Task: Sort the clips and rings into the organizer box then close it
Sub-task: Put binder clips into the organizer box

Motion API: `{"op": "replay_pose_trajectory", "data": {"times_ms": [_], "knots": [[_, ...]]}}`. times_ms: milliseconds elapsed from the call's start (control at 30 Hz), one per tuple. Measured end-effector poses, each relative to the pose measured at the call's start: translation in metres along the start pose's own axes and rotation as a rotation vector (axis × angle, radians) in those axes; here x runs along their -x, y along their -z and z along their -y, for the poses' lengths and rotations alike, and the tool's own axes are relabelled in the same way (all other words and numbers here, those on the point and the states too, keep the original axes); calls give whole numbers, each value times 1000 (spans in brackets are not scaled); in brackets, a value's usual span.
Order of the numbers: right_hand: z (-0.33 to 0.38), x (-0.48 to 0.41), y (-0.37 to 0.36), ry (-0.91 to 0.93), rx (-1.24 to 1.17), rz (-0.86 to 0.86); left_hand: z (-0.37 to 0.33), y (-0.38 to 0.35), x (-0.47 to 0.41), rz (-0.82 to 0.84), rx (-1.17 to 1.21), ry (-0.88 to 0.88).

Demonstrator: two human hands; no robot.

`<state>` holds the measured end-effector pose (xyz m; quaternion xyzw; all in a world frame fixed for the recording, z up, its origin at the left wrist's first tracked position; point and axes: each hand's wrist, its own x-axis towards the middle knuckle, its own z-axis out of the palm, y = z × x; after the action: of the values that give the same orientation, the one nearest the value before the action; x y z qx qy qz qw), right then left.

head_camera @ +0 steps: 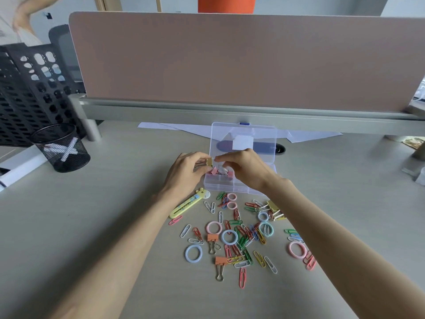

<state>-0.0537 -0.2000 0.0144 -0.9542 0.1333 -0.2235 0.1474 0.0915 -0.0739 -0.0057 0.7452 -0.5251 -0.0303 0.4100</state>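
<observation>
At the left of the frame a black mesh pen cup (61, 148) stands on the table (115, 226), well apart from the work. Lower and toward the centre, a yellow giraffe-shaped utility knife (189, 203) lies just left of the scattered pile.

At centre, the left hand (184, 173) pinches a gold binder clip (208, 162) by its wire handles, holding it at the left edge of the clear organizer box (239, 180). The box sits open, its lid (243, 141) tilted up toward the desk divider. The right hand (246, 169) reaches over the box with thumb and forefinger closed together above the upper-left compartment; whether it grips anything I cannot tell. Two pink binder clips (213, 170) already lie in that compartment; the near compartments look empty.

Below the box, most of the work remains: many coloured paper clips (243, 236) lie mixed with pastel rings (193, 253), and two orange binder clips (220, 261) sit among them. Toward the right, another gold binder clip (272, 206) and a pink ring (297, 249) lie at the pile's edge.

By my judgement the sorting has barely begun, and the lid is not yet closed.
</observation>
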Motion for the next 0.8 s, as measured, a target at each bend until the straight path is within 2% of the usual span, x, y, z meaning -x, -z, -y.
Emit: {"op": "replay_pose_trajectory", "data": {"times_ms": [133, 233, 500, 700, 800], "knots": [[-2, 5, 2, -84, -97, -62, -1, 2, 3, -5, -2, 7], [2, 9, 7, -122, -105, -3, -2, 3, 3, 8, 23, -24], [0, 31, 16, -194, -173, -170, -13, -1, 9, 207, -16, -186], [1, 55, 30, -223, -170, -169, -23, 2, 19, 163, -85, -237], [3, 74, 43, -251, -163, -114, -34, 1, 30, 123, -68, -258]]}}
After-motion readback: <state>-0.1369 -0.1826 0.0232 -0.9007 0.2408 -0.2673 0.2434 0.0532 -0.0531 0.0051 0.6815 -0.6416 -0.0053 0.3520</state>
